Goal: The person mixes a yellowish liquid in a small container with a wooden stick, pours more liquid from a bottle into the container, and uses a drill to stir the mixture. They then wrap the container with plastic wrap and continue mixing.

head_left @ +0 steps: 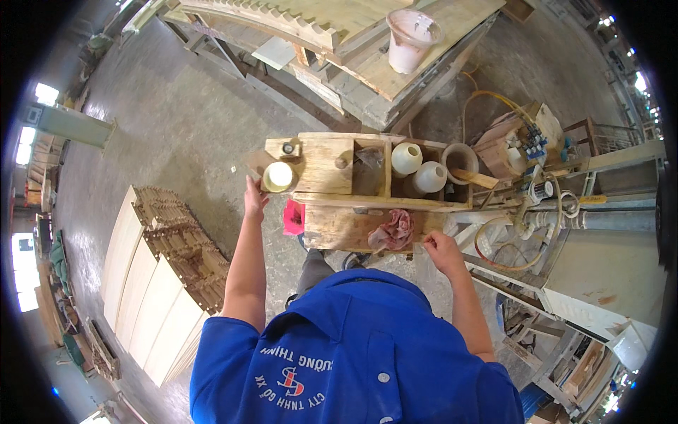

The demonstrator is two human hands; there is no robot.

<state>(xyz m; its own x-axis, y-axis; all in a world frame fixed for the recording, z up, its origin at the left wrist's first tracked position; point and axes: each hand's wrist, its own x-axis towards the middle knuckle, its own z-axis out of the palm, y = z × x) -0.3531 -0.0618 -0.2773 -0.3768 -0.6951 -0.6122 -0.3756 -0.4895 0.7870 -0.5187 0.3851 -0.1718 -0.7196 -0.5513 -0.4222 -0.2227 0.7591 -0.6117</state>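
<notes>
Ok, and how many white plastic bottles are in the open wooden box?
2: one far white plastic bottle, and one nearer white plastic bottle to its right, sharing a compartment. Any lying lower may be hidden.

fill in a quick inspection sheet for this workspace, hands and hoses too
Surface: wooden stand with open compartments; a lower board on the wearer's side, stained
Things: pale-filled tub at the stand's left end; two white bottles in one compartment; pot with a wooden stick at the right end
Clutter: crumpled rag on the lower board; pink item near its left end, kind unclear
Hands: left hand beside the tub, grip unclear; right hand at the lower board's right end, grip unclear
Cables: hoses looped at right
Surroundings: panel stack at left; bench ahead, bearing a bucket
</notes>
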